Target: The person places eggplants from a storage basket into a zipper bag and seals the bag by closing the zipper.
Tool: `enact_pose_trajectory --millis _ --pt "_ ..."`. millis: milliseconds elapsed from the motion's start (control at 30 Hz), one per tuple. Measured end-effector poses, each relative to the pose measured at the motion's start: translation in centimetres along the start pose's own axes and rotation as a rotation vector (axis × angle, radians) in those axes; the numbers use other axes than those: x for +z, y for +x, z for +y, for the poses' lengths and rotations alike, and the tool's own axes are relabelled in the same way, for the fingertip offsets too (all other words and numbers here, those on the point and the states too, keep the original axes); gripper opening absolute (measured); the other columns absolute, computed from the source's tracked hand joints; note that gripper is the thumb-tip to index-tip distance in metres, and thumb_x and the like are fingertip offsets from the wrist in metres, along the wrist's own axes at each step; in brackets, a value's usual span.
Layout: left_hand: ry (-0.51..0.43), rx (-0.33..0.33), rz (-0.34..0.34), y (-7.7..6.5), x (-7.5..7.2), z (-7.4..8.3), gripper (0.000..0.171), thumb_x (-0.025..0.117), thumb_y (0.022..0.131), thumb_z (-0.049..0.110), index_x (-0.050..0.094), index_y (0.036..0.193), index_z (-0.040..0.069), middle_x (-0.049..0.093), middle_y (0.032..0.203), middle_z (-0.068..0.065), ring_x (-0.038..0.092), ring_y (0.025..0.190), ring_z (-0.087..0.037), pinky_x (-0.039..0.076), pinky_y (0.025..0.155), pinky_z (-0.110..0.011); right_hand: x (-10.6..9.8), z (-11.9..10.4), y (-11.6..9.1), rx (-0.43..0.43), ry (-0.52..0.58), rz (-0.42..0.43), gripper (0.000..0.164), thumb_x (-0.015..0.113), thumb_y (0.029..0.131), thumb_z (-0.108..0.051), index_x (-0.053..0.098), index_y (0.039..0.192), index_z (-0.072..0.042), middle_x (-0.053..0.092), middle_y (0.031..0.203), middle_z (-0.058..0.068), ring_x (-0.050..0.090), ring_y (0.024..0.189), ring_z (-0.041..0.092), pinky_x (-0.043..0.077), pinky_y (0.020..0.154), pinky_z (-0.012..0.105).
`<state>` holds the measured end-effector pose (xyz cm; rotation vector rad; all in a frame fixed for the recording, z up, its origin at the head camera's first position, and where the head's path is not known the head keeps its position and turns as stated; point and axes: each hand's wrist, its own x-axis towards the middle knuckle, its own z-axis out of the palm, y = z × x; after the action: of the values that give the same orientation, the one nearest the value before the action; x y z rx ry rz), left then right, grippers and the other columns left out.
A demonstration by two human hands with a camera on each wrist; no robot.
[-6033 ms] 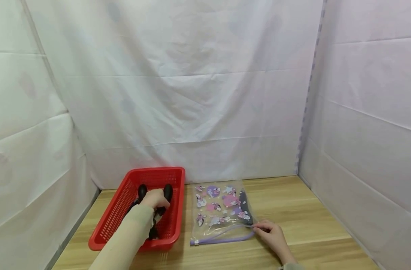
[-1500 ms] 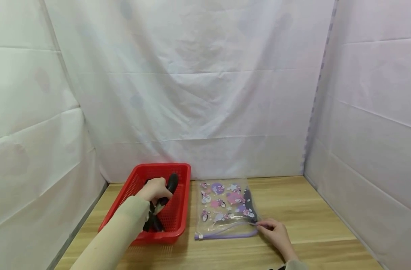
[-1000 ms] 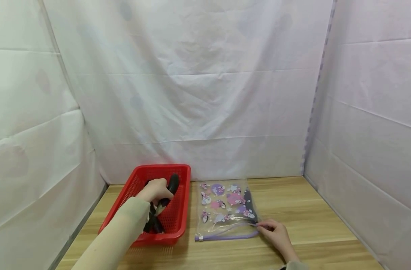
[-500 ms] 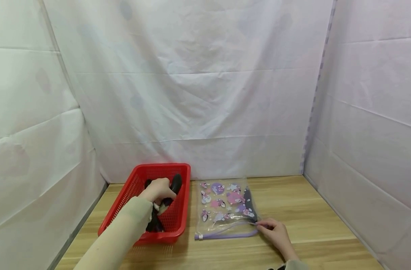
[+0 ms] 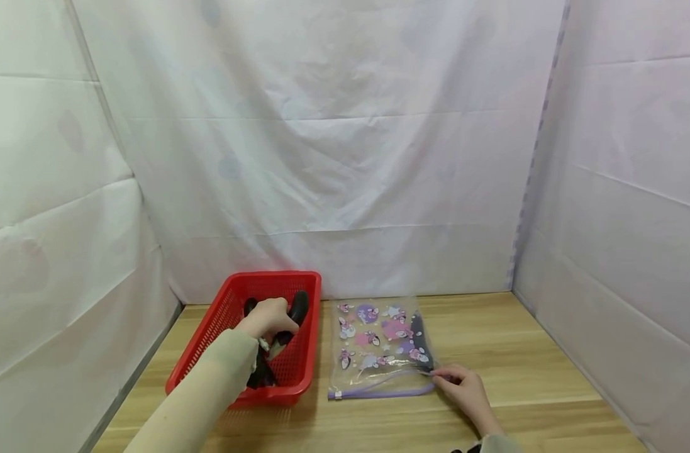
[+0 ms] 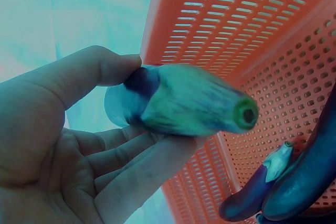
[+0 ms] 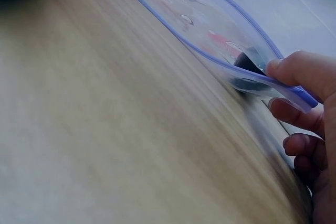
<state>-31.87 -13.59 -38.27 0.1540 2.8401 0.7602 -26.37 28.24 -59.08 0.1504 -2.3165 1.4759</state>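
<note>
My left hand (image 5: 268,318) is inside the red basket (image 5: 316,327) and grips an eggplant (image 6: 194,100) between thumb and fingers. In the left wrist view its pale green stem end points away from the palm. More eggplants (image 6: 310,177) lie on the basket floor, partly hidden in the head view by my arm. With thumb and fingertips, my right hand (image 5: 466,395) pinches the right end of the purple zip edge on a clear printed zipper bag (image 5: 392,370). The bag's mouth gapes. Inside, along the right side, lies a dark elongated thing (image 5: 417,333), its kind blurred by the plastic.
A wooden table (image 5: 492,333) carries the basket on the left and the bag just right of it. White cloth (image 5: 345,176) hangs behind and on both sides. The bag's slider (image 5: 338,395) sits at its left front corner.
Six seconds ago my left hand reached among the eggplants. During the last second it has shifted slightly right with the gripped eggplant. My right hand keeps its pinch on the bag edge.
</note>
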Motion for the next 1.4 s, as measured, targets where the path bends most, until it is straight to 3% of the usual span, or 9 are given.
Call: enact_pose_trajectory --millis 233,533,767,900,1200,1400 --pt "0.025 0.012 0.007 0.1 0.0 0.2 0.025 0.074 0.073 0.013 0.056 0.088 0.002 0.058 0.073 -0.011 0.059 0.057 -0.021 0.052 0.052 -0.033 0.0 -0.3 -0.2 -0.045 -0.009 0.014 0.013 0.081 0.073 -0.001 0.077 0.08 -0.011 0.07 0.079 0.002 0.058 0.07 0.005 0.046 0.063 0.021" --pt "0.01 0.01 -0.014 -0.3 0.2 0.4 0.026 0.074 0.073 0.012 0.055 0.087 0.001 0.058 0.072 -0.013 0.06 0.052 -0.022 0.054 0.054 -0.039 -0.3 -4.0 -1.1 -0.018 -0.025 0.02 0.012 0.079 0.072 0.003 0.076 0.081 -0.004 0.069 0.078 0.002 0.053 0.068 0.004 0.043 0.062 0.021" --pt "0.014 0.022 -0.004 -0.1 0.1 0.7 0.025 0.073 0.073 0.013 0.054 0.085 0.003 0.058 0.073 -0.012 0.059 0.054 -0.022 0.053 0.053 -0.037 0.1 -1.2 -0.7 0.033 -0.022 0.034 0.013 0.082 0.072 -0.004 0.077 0.08 -0.011 0.069 0.08 -0.004 0.053 0.071 0.004 0.043 0.065 0.022" --pt "0.027 0.029 -0.004 -0.1 0.3 0.9 0.023 0.072 0.073 0.012 0.054 0.084 0.003 0.058 0.072 -0.012 0.059 0.054 -0.022 0.052 0.052 -0.035 0.1 -0.1 -0.5 0.002 -0.007 0.031 0.012 0.083 0.071 -0.006 0.077 0.08 -0.013 0.068 0.08 -0.005 0.053 0.069 0.006 0.043 0.062 0.023" --pt "0.009 0.031 -0.004 -0.1 0.9 1.1 0.022 0.072 0.074 0.011 0.055 0.084 0.003 0.058 0.071 -0.011 0.059 0.053 -0.021 0.05 0.049 -0.033 0.2 -0.2 -0.4 0.002 -0.008 0.013 0.013 0.083 0.072 -0.006 0.077 0.079 -0.015 0.068 0.08 -0.006 0.053 0.068 0.006 0.043 0.062 0.023" --pt "0.008 0.047 0.009 -0.1 0.8 1.8 0.025 0.075 0.076 0.013 0.055 0.087 0.003 0.058 0.073 -0.011 0.061 0.054 -0.021 0.053 0.05 -0.034 0.0 -0.3 -0.3 0.002 -0.003 0.004 0.011 0.082 0.073 -0.006 0.077 0.08 -0.014 0.07 0.081 0.001 0.054 0.068 0.007 0.043 0.062 0.023"
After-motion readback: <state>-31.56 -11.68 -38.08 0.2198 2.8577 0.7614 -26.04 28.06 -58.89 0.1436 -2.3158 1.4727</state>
